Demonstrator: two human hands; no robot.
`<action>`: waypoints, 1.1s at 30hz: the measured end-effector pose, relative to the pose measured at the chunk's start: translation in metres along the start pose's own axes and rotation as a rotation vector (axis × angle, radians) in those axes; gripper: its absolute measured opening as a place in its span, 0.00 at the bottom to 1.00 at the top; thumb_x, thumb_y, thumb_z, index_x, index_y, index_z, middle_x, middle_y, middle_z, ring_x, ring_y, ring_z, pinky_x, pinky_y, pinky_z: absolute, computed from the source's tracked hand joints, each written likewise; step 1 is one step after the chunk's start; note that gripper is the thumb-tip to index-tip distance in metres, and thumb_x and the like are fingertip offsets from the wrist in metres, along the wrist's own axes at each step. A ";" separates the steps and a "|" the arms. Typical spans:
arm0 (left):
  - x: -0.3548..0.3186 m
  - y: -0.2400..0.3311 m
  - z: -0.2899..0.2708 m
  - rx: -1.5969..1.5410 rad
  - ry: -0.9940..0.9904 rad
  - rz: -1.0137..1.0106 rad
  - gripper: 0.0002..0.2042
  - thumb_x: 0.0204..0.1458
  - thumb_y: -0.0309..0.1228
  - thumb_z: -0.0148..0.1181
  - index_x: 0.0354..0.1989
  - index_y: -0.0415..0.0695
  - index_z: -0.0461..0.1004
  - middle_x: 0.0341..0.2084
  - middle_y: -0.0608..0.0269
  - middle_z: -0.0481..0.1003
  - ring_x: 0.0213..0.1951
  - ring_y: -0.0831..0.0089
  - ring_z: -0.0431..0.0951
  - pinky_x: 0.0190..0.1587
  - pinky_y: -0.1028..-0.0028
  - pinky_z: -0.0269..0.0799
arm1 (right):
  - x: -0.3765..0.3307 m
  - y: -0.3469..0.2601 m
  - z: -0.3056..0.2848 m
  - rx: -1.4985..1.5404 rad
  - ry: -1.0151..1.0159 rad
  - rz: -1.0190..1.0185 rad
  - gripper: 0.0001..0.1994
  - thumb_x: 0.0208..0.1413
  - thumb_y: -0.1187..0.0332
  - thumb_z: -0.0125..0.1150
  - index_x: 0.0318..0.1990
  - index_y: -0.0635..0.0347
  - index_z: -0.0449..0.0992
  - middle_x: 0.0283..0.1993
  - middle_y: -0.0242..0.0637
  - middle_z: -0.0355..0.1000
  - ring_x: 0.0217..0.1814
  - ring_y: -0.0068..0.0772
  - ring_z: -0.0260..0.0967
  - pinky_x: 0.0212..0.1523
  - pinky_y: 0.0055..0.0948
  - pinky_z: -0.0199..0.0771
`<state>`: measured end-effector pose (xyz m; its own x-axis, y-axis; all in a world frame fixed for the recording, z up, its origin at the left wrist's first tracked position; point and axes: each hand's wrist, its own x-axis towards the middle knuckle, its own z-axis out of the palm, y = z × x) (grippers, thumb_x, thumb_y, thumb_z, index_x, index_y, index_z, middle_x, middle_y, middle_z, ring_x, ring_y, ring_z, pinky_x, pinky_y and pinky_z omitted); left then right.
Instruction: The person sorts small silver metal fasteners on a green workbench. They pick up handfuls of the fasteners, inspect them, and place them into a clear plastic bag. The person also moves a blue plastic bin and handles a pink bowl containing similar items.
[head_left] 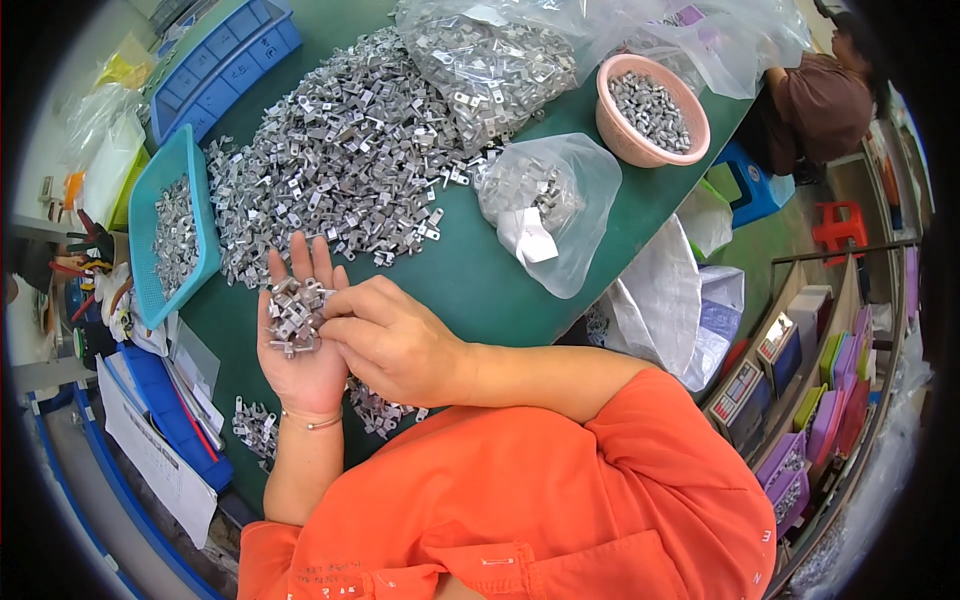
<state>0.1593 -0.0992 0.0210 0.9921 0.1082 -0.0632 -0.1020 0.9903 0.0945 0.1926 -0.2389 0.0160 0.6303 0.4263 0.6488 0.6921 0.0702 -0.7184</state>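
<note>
Red stool (842, 233) on the floor (788, 228), near a co-worker (826, 108) in brown

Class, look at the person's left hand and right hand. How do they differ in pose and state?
The left hand is palm up with its fingers extended; the right hand has its fingers curled.
The left hand cradles a heap of metal parts; the right hand reaches in at the heap's edge.
The left wrist wears a bracelet; the right shows none.
Both hands are bare.
</note>
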 end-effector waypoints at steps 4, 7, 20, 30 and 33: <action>0.001 0.003 0.001 -0.070 0.003 0.011 0.20 0.62 0.37 0.38 0.61 0.45 0.63 0.65 0.52 0.56 0.68 0.54 0.49 0.68 0.53 0.42 | 0.008 -0.004 -0.002 -0.041 -0.004 -0.044 0.12 0.41 0.80 0.59 0.37 0.63 0.73 0.42 0.40 0.69 0.42 0.46 0.67 0.44 0.37 0.69; 0.005 -0.002 0.013 -0.175 0.051 0.014 0.19 0.60 0.37 0.41 0.58 0.45 0.65 0.63 0.51 0.59 0.67 0.53 0.51 0.67 0.52 0.45 | 0.010 -0.003 -0.008 -0.078 -0.016 -0.011 0.13 0.43 0.82 0.60 0.39 0.63 0.73 0.41 0.41 0.70 0.42 0.46 0.68 0.44 0.36 0.69; -0.001 0.002 0.011 -0.260 -0.005 0.011 0.18 0.61 0.36 0.42 0.58 0.47 0.65 0.62 0.54 0.61 0.67 0.55 0.52 0.66 0.53 0.47 | 0.032 -0.011 -0.008 -0.150 -0.091 0.158 0.15 0.49 0.81 0.61 0.46 0.65 0.72 0.38 0.40 0.69 0.36 0.32 0.69 0.36 0.26 0.71; -0.003 0.008 0.010 -0.264 0.011 -0.005 0.18 0.60 0.37 0.44 0.57 0.46 0.66 0.62 0.54 0.61 0.67 0.56 0.52 0.66 0.58 0.49 | 0.032 -0.002 0.000 -0.159 -0.058 0.161 0.08 0.47 0.82 0.63 0.35 0.64 0.74 0.34 0.38 0.72 0.29 0.27 0.68 0.30 0.23 0.69; -0.005 0.013 0.009 -0.284 0.009 0.006 0.18 0.60 0.36 0.43 0.57 0.46 0.66 0.62 0.54 0.61 0.67 0.58 0.52 0.65 0.58 0.50 | 0.028 0.000 0.000 -0.109 -0.024 0.190 0.07 0.46 0.83 0.62 0.33 0.64 0.74 0.33 0.38 0.73 0.29 0.27 0.69 0.30 0.22 0.70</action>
<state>0.1540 -0.0880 0.0316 0.9908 0.1141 -0.0727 -0.1259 0.9742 -0.1871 0.2101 -0.2269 0.0339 0.7453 0.4443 0.4971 0.5963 -0.1109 -0.7950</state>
